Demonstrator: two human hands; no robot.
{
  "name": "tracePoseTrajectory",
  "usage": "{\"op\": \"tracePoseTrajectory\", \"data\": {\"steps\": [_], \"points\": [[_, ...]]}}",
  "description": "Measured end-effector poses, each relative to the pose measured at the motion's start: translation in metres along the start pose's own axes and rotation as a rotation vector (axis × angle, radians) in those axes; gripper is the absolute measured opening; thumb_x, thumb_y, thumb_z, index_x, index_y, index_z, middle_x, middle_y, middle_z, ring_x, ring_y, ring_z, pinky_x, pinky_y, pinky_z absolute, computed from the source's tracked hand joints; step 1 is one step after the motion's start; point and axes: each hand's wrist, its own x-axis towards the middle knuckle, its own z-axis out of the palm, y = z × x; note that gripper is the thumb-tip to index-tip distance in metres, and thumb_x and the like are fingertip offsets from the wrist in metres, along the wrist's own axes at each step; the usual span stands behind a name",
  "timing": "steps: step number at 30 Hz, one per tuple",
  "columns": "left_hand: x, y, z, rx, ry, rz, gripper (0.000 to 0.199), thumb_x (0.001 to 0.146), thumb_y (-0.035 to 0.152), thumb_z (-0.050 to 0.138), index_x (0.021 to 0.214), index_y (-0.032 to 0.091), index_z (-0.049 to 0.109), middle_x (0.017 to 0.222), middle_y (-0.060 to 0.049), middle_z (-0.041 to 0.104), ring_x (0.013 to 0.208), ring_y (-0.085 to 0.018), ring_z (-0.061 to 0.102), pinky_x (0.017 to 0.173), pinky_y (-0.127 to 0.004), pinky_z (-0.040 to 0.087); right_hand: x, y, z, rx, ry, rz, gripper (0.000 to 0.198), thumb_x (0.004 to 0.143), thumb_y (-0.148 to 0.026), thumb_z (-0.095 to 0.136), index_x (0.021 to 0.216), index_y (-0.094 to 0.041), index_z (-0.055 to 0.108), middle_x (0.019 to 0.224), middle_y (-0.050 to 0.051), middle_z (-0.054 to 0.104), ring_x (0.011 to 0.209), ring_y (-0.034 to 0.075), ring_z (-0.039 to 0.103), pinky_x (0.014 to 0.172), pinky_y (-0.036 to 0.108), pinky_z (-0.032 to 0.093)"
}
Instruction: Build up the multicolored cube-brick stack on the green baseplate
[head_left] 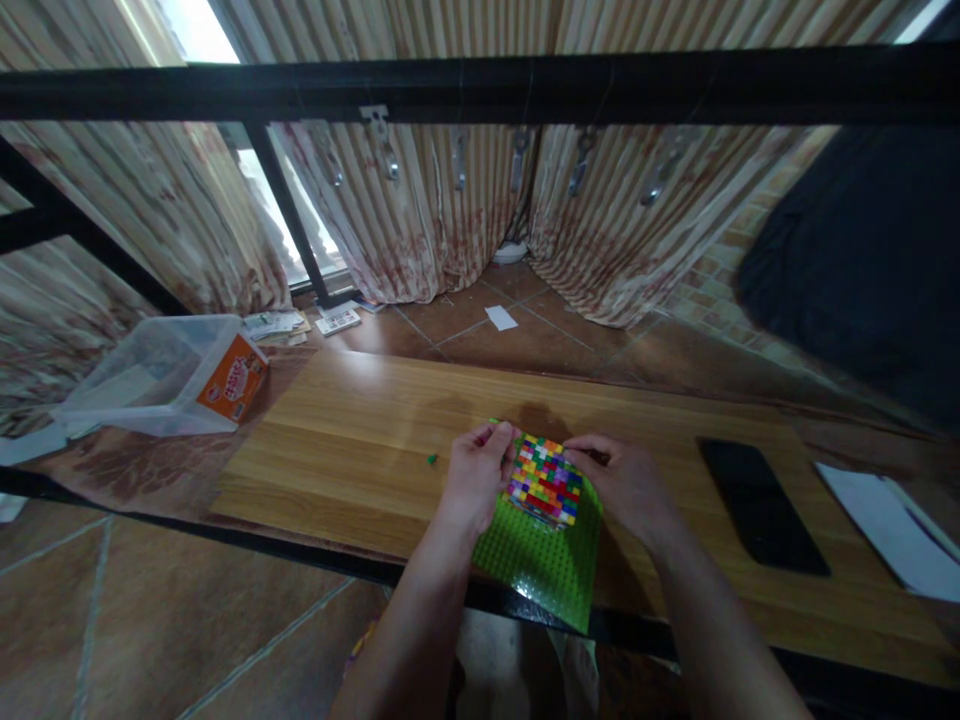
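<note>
A block of many-coloured toy building bricks (546, 482) stands on a green studded baseplate (534, 572), which reaches over the table's near edge. My left hand (480, 468) is closed against the block's left side, thumb toward its far left corner. On the other side, my right hand (621, 482) has its fingers bent together at the block's far right corner, gripping it there. Whether a small loose brick sits under the fingertips is too small to tell. A tiny green brick (432, 459) lies on the wood to the left of my left hand.
The wooden tabletop (337, 440) carries a black phone-like slab (761, 505) and white paper (892, 525) at right. A clear plastic bin (161, 375) with an orange label stands at left. A black metal rail (480, 92) crosses beyond, before striped curtains (435, 220).
</note>
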Motion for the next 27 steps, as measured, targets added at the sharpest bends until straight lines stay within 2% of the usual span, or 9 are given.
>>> {"op": "tracePoseTrajectory", "data": {"steps": [7, 15, 18, 21, 24, 25, 27], "points": [[0.0, -0.003, 0.0, 0.011, -0.003, -0.007, 0.031, 0.07, 0.041, 0.076, 0.071, 0.013, 0.063, 0.054, 0.007, 0.045, 0.038, -0.001, 0.032, 0.038, -0.018, 0.014, 0.001, 0.001, 0.0, 0.018, -0.048, 0.02, 0.023, 0.077, -0.039, 0.061, 0.082, -0.023, 0.078, 0.085, 0.005, 0.076, 0.078, 0.022, 0.067, 0.074, 0.036, 0.049], [0.002, -0.007, 0.002, 0.048, 0.018, 0.0, 0.024, 0.071, 0.035, 0.072, 0.071, 0.013, 0.063, 0.053, 0.007, 0.045, 0.038, -0.002, 0.032, 0.038, -0.018, 0.018, 0.001, 0.007, 0.005, -0.008, -0.039, -0.011, 0.024, 0.08, -0.04, 0.06, 0.082, -0.023, 0.077, 0.086, 0.006, 0.076, 0.077, 0.022, 0.067, 0.073, 0.035, 0.049], [0.004, -0.008, 0.002, 0.078, 0.047, 0.001, 0.022, 0.072, 0.033, 0.07, 0.069, 0.013, 0.063, 0.052, 0.007, 0.045, 0.038, -0.003, 0.032, 0.039, -0.018, 0.019, -0.005, 0.011, 0.003, -0.018, 0.027, 0.04, 0.033, 0.082, -0.048, 0.06, 0.094, -0.021, 0.075, 0.09, 0.008, 0.075, 0.077, 0.022, 0.067, 0.072, 0.036, 0.051], [0.007, -0.011, -0.001, 0.107, 0.085, 0.012, 0.02, 0.074, 0.032, 0.067, 0.068, 0.013, 0.062, 0.05, 0.007, 0.044, 0.038, -0.003, 0.032, 0.04, -0.018, 0.018, -0.017, 0.012, 0.0, 0.023, 0.072, 0.154, 0.05, 0.084, -0.059, 0.055, 0.107, -0.017, 0.07, 0.092, 0.011, 0.075, 0.069, 0.022, 0.068, 0.064, 0.035, 0.051], [0.011, -0.015, -0.005, 0.13, 0.127, 0.0, 0.021, 0.074, 0.031, 0.068, 0.066, 0.013, 0.06, 0.05, 0.007, 0.044, 0.038, -0.003, 0.033, 0.04, -0.018, 0.019, -0.029, 0.01, 0.002, 0.069, -0.049, 0.235, 0.058, 0.09, -0.063, 0.044, 0.118, -0.016, 0.062, 0.084, 0.01, 0.074, 0.055, 0.02, 0.064, 0.054, 0.034, 0.049], [0.012, -0.017, -0.005, 0.136, 0.14, -0.016, 0.022, 0.073, 0.032, 0.069, 0.065, 0.013, 0.06, 0.049, 0.007, 0.043, 0.038, -0.003, 0.033, 0.04, -0.018, 0.02, -0.031, 0.01, 0.005, 0.055, -0.084, 0.239, 0.059, 0.091, -0.062, 0.042, 0.122, -0.016, 0.06, 0.083, 0.01, 0.074, 0.055, 0.02, 0.064, 0.055, 0.034, 0.049], [0.013, -0.02, -0.006, 0.136, 0.155, -0.065, 0.023, 0.074, 0.032, 0.069, 0.065, 0.014, 0.059, 0.049, 0.007, 0.043, 0.037, -0.003, 0.033, 0.039, -0.018, 0.021, -0.031, 0.009, 0.011, -0.004, -0.096, 0.197, 0.06, 0.091, -0.061, 0.043, 0.127, -0.015, 0.058, 0.088, 0.012, 0.075, 0.068, 0.024, 0.069, 0.065, 0.037, 0.052]]}}
